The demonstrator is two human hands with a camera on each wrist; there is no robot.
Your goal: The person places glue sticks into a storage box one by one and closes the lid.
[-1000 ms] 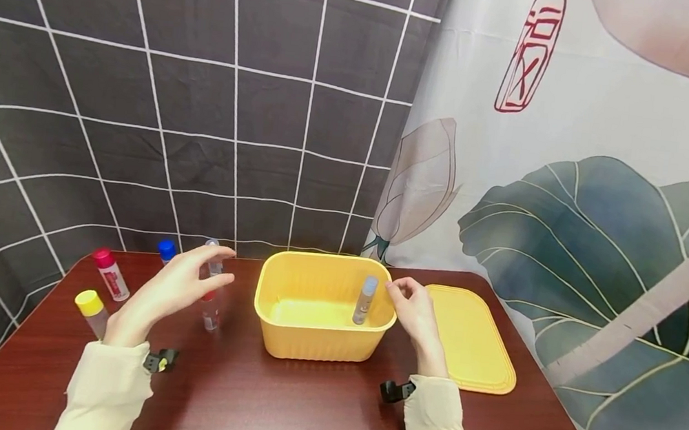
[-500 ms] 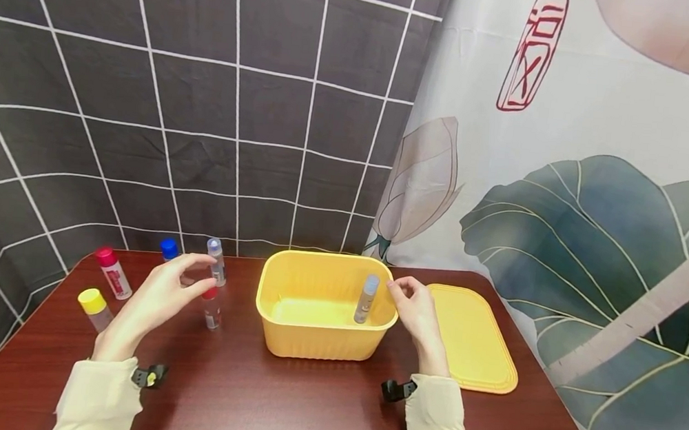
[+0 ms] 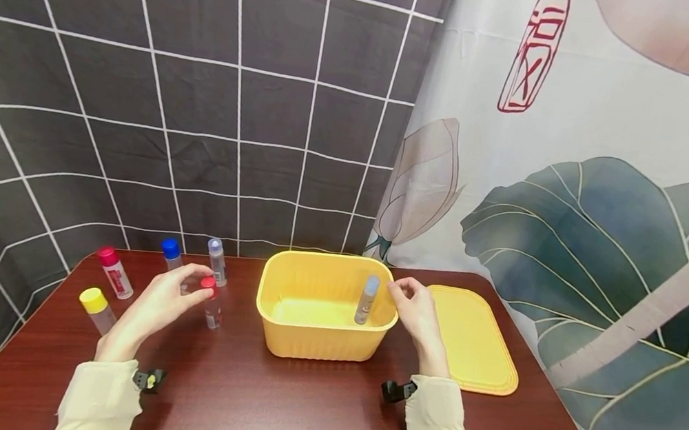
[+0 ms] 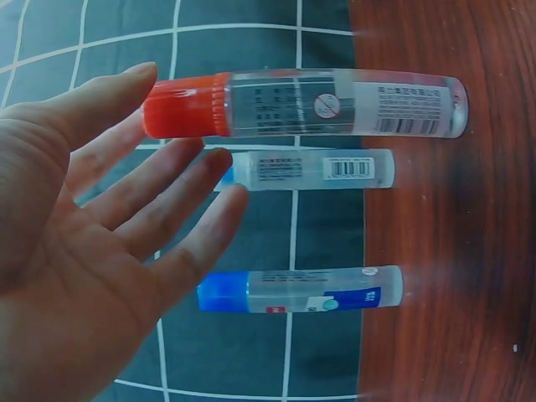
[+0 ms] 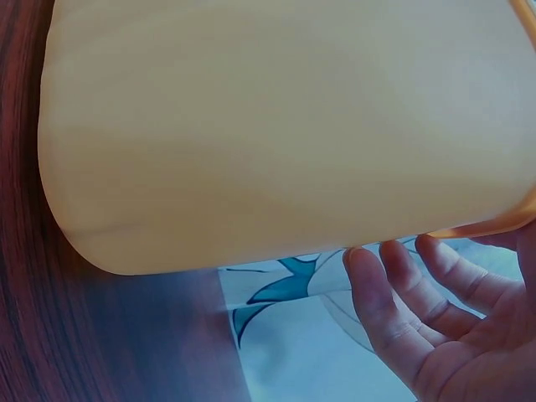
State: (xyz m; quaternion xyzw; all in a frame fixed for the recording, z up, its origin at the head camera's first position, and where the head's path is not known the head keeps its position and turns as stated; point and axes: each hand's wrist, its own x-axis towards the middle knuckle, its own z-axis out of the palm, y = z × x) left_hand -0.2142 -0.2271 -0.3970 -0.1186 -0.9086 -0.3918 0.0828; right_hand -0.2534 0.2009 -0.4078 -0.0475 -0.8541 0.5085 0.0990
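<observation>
while a yellow box (image 3: 319,344) sits before me at twelve o'clock, my left hand (image 3: 151,307) is at eleven, thumb and fingers parted around the cap of a red-capped tube (image 3: 213,311); i cannot tell if they touch it. the tube stands upright, its cap offered to a reach from above. my right hand (image 3: 417,315), at one o'clock, curves its fingers at the box's right end, probably to steady it; whether they pinch i cannot tell. a yellow lid (image 3: 472,341) lies flat beyond that hand, leaving the box's mouth open; a gray tube (image 3: 366,300) is inside. only the left wrist view shows the red-capped tube's barcode (image 4: 410,126); only the right wrist view shows several fingertips (image 5: 373,293) by the box's outer wall.
</observation>
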